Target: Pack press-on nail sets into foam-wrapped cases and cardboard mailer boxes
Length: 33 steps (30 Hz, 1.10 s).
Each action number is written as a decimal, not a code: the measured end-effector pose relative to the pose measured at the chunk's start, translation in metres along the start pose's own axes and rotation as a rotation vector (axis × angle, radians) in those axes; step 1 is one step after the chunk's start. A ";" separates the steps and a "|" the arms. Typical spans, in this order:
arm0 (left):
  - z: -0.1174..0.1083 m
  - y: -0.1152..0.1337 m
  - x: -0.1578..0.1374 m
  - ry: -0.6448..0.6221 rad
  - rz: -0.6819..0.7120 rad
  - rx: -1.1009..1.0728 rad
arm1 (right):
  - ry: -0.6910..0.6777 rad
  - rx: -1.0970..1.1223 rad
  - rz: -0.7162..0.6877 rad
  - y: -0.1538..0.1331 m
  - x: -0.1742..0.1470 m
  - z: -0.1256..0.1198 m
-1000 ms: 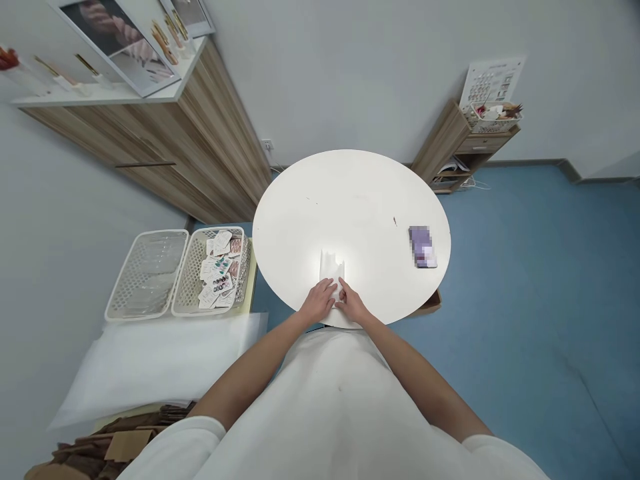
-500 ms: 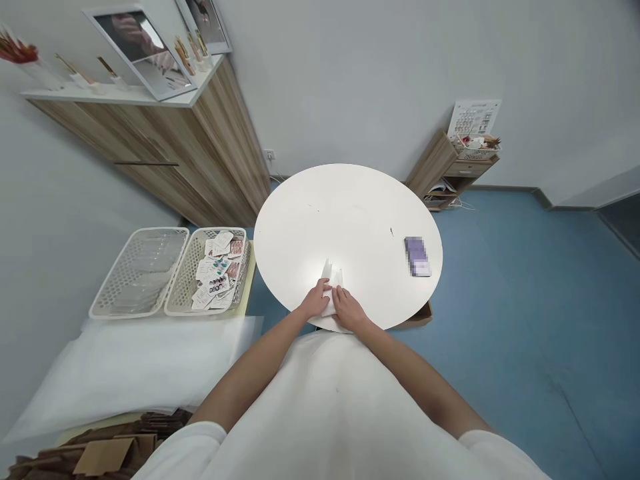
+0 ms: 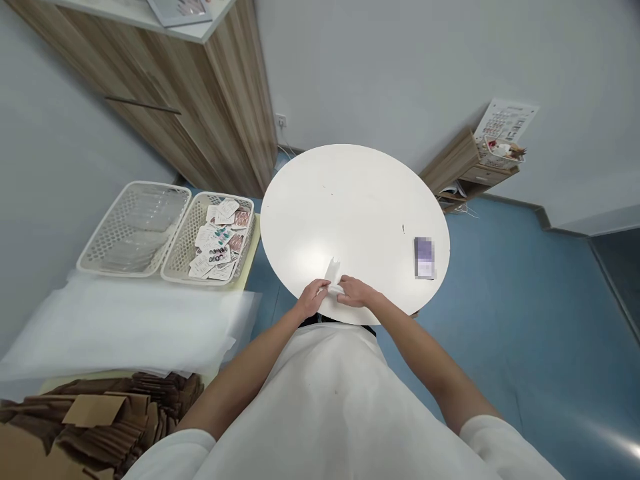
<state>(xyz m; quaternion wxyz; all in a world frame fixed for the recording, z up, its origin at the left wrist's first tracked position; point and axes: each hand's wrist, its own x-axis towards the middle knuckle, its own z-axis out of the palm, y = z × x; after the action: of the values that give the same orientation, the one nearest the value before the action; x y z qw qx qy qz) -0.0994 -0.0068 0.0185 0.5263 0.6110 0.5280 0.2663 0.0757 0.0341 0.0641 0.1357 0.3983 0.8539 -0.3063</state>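
On the white round table (image 3: 350,193), close to its near edge, lies a small piece of thin white wrapping sheet (image 3: 333,270), folded and narrow, its loose end pointing away from me. My left hand (image 3: 313,297) grips the left side of the wrapping sheet, thumb and fingers together. From the right, my right hand (image 3: 356,292) has its fingers curled on the sheet's near part. Whether anything lies inside the folds cannot be seen. A purple pack (image 3: 425,257), blurred out, rests toward the table's right edge.
At left, a white basket (image 3: 167,267) holds several printed cards with press-on nails; another basket (image 3: 85,260) holds clear plastic boxes. Below them lie white translucent sheets (image 3: 125,327) and folded brown cartons (image 3: 115,413). A wooden cabinet (image 3: 200,113) and a small shelf (image 3: 453,160) stand behind.
My view has shifted and tilted down. Both hands have moved from lying flatter on the wrapping sheet to gripping it, the right hand turned more sideways. The sheet looks narrower and more folded.
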 end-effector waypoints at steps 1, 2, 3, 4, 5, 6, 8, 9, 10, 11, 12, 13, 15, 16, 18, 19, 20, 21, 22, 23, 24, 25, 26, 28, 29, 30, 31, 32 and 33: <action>0.000 0.001 -0.001 -0.003 0.008 0.010 | -0.010 0.007 -0.036 0.004 0.004 -0.005; 0.000 0.003 0.000 -0.003 0.013 0.027 | -0.017 0.007 -0.057 0.007 0.007 -0.010; 0.001 0.004 0.001 0.001 0.017 0.052 | -0.018 -0.001 -0.059 0.011 0.010 -0.013; 0.002 0.005 0.002 0.006 0.016 0.083 | -0.016 -0.017 -0.044 0.014 0.012 -0.016; 0.003 0.006 0.004 0.011 0.012 0.119 | -0.012 -0.037 -0.020 0.017 0.015 -0.017; 0.004 0.006 0.007 0.017 0.004 0.156 | -0.006 -0.059 0.007 0.021 0.017 -0.018; 0.008 0.006 0.012 0.034 -0.025 0.229 | 0.012 -0.098 0.052 0.027 0.021 -0.016; 0.009 0.006 0.014 0.046 -0.049 0.265 | 0.025 -0.111 0.065 0.029 0.023 -0.015; 0.011 0.006 0.016 0.058 -0.081 0.299 | 0.043 -0.118 0.073 0.032 0.025 -0.012; 0.013 0.005 0.018 0.071 -0.118 0.327 | 0.066 -0.118 0.078 0.034 0.028 -0.010; 0.015 0.005 0.020 0.086 -0.155 0.348 | 0.096 -0.109 0.083 0.036 0.030 -0.006; 0.017 0.005 0.021 0.101 -0.189 0.358 | 0.133 -0.093 0.091 0.037 0.032 -0.003; 0.019 0.006 0.023 0.133 -0.244 0.350 | 0.226 -0.041 0.130 0.036 0.034 0.004; 0.020 0.007 0.024 0.151 -0.265 0.341 | 0.283 -0.009 0.167 0.035 0.034 0.007; 0.021 0.008 0.025 0.180 -0.297 0.328 | 0.407 0.070 0.264 0.029 0.030 0.014; 0.021 0.009 0.026 0.192 -0.309 0.326 | 0.472 0.119 0.313 0.026 0.026 0.018; 0.021 0.010 0.026 0.203 -0.319 0.327 | 0.529 0.180 0.348 0.022 0.021 0.023; 0.021 0.011 0.026 0.216 -0.332 0.330 | 0.577 0.252 0.375 0.018 0.015 0.028; 0.020 0.012 0.026 0.229 -0.351 0.334 | 0.606 0.331 0.374 0.014 0.008 0.034; 0.020 0.013 0.026 0.246 -0.375 0.341 | 0.620 0.414 0.356 0.010 0.000 0.040; 0.019 0.014 0.026 0.261 -0.401 0.350 | 0.621 0.498 0.334 0.007 -0.006 0.046; 0.018 0.015 0.025 0.272 -0.429 0.360 | 0.612 0.575 0.321 0.004 -0.012 0.052; 0.018 0.016 0.025 0.278 -0.454 0.370 | 0.587 0.641 0.314 0.001 -0.017 0.057; 0.016 0.018 0.023 0.280 -0.495 0.387 | 0.515 0.757 0.304 -0.002 -0.022 0.065; 0.015 0.018 0.022 0.281 -0.509 0.393 | 0.479 0.803 0.298 -0.003 -0.023 0.067; 0.015 0.018 0.021 0.285 -0.519 0.390 | 0.448 0.843 0.292 -0.003 -0.023 0.069; 0.015 0.018 0.019 0.293 -0.520 0.377 | 0.425 0.876 0.286 -0.003 -0.022 0.070; 0.016 0.018 0.018 0.305 -0.512 0.354 | 0.410 0.901 0.282 -0.002 -0.021 0.072; 0.017 0.017 0.016 0.315 -0.495 0.323 | 0.403 0.920 0.280 -0.002 -0.020 0.073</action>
<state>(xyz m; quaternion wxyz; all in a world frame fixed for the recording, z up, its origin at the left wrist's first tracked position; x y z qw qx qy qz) -0.0735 0.0036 0.0256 0.3832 0.4911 0.7706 0.1345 0.0863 -0.0247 0.0180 -0.1806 0.5781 0.5788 -0.5461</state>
